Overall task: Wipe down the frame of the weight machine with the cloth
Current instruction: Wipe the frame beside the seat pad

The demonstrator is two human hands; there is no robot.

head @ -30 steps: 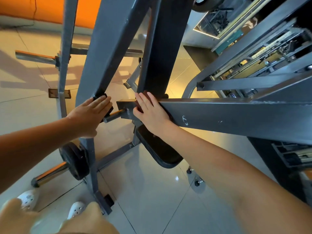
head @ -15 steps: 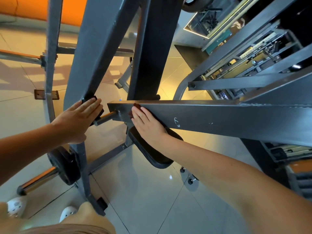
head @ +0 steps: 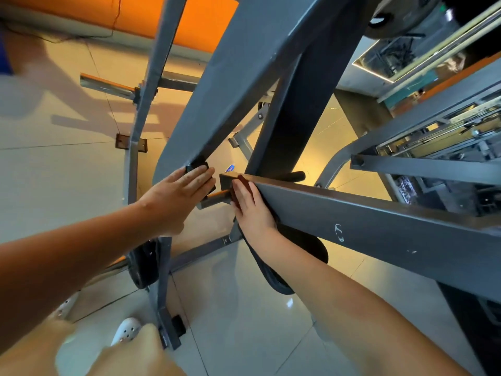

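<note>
cloth [head: 244,182], a dark edge peeking beyond the straight, pressed-together fingers [head: 242,198] of the right hand [head: 252,213] on the beam [head: 366,226] end, may slide off that corner and drop to the floor [head: 244,321] if pressure eases; left hand [head: 176,198], fingers flat together, braces the upright [head: 206,112].

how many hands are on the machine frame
2: left hand flat against the slanted grey steel beam; right hand pressing a dark red cloth onto the horizontal grey steel beam.
</note>
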